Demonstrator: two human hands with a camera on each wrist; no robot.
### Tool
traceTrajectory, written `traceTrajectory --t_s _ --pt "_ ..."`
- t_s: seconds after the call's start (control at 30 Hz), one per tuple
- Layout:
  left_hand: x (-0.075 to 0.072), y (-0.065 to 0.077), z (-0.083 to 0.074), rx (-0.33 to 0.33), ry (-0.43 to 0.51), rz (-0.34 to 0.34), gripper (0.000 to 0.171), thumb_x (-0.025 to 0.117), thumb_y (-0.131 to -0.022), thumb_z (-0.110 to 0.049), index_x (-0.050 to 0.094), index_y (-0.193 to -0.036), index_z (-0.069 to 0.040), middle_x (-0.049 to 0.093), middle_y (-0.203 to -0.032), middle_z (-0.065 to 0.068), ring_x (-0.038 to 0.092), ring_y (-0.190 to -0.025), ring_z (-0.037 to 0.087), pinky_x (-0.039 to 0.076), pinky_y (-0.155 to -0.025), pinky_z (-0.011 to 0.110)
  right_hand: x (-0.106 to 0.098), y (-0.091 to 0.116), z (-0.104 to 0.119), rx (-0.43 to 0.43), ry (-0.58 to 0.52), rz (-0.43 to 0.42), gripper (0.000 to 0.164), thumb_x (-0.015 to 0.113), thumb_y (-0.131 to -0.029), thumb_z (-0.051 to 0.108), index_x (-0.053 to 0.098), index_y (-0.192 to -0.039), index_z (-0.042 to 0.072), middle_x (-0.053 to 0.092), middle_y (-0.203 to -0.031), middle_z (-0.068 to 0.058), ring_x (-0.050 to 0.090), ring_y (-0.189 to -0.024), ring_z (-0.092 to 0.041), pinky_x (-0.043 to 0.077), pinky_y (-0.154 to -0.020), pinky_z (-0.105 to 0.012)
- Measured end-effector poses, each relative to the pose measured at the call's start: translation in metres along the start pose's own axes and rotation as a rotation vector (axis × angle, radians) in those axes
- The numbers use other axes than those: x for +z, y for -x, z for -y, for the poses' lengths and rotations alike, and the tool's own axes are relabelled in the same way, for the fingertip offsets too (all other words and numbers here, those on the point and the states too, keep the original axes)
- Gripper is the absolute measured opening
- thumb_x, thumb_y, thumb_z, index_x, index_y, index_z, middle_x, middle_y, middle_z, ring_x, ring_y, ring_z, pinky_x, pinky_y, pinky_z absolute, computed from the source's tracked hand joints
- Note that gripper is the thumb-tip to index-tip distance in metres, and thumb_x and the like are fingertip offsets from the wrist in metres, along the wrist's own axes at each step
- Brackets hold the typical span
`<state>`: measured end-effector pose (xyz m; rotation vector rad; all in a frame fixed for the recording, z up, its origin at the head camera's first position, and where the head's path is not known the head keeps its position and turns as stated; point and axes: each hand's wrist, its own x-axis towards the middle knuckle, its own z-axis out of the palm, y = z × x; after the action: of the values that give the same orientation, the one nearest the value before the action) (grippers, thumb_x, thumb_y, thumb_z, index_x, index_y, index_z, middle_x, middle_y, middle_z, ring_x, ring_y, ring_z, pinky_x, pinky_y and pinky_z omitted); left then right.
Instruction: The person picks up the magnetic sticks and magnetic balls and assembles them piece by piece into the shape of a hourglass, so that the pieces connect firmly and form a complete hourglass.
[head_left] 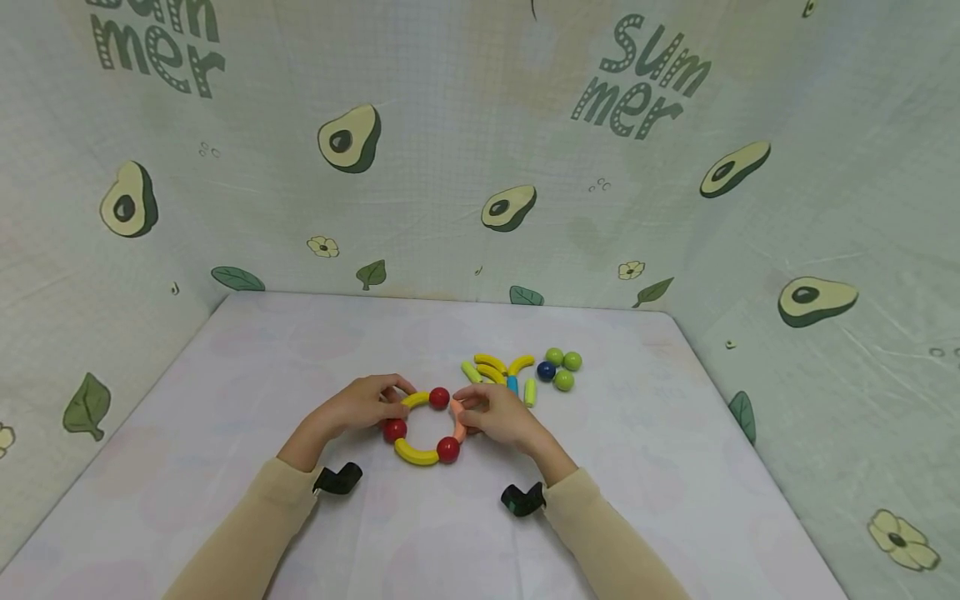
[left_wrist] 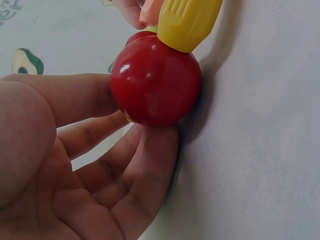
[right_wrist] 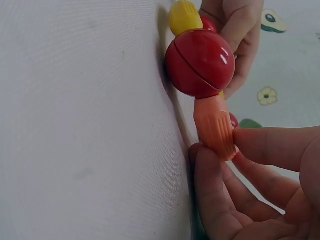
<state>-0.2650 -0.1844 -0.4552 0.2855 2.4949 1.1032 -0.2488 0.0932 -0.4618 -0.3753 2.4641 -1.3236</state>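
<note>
Three red balls (head_left: 447,450) and curved rods form a ring on the table, between the two hands. With thumb and fingers my left hand (head_left: 367,401) pinches the upper yellow curved rod (head_left: 417,400), right by the left red ball (left_wrist: 156,80). That ball hides most of this grip in the left wrist view. An orange curved rod (right_wrist: 215,125) is pinched by my right hand (head_left: 498,412) on the ring's right side. Its lower end meets the near red ball (right_wrist: 201,62); its upper end is close to the far one (head_left: 438,397). Another yellow curved rod (head_left: 415,452) spans the near side.
Behind the right hand lie loose yellow curved rods (head_left: 491,362), light green sticks (head_left: 530,392) and a blue stick (head_left: 512,384). Several green balls (head_left: 572,361) and a dark blue ball (head_left: 546,371) sit right of them. A printed cloth (head_left: 435,250) hangs behind the table.
</note>
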Motion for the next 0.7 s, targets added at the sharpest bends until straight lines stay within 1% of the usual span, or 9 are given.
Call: traceTrajectory --t_s 0.23,0.47,0.7 --pt "0.0 -0.0004 -0.0011 0.0 -0.023 0.002 0.033 0.075 -0.098 -0.022 0.07 -0.131 -0.016 0.066 -0.113 0.008 0.06 -0.098 0.024 0.053 -0.082 0.036 -0.0004 -0.0012 -0.0009 -0.009 -0.015 -0.004 0.031 0.073 -0.101 0.018 0.072 -0.131 0.012 0.075 -0.115 -0.005 0.072 -0.088 -0.017 0.059 -0.082 -0.031" --pt "-0.0008 0.0009 -0.0027 0.015 -0.042 0.014 0.034 0.075 -0.098 -0.022 0.07 -0.131 -0.015 0.066 -0.115 0.008 0.06 -0.101 0.024 0.053 -0.084 0.039 0.0018 -0.0019 -0.0027 0.006 -0.014 -0.008 0.032 0.075 -0.1 0.021 0.073 -0.131 0.012 0.075 -0.116 -0.005 0.07 -0.089 -0.017 0.059 -0.079 -0.03" --pt "0.0005 -0.0004 -0.0001 0.012 -0.044 0.019 0.034 0.075 -0.099 -0.023 0.069 -0.131 -0.016 0.066 -0.115 0.008 0.06 -0.101 0.024 0.053 -0.085 0.038 0.0028 -0.0025 -0.0024 0.008 0.002 -0.004 0.032 0.075 -0.101 0.022 0.073 -0.131 0.012 0.075 -0.116 -0.004 0.069 -0.089 -0.017 0.059 -0.079 -0.03"
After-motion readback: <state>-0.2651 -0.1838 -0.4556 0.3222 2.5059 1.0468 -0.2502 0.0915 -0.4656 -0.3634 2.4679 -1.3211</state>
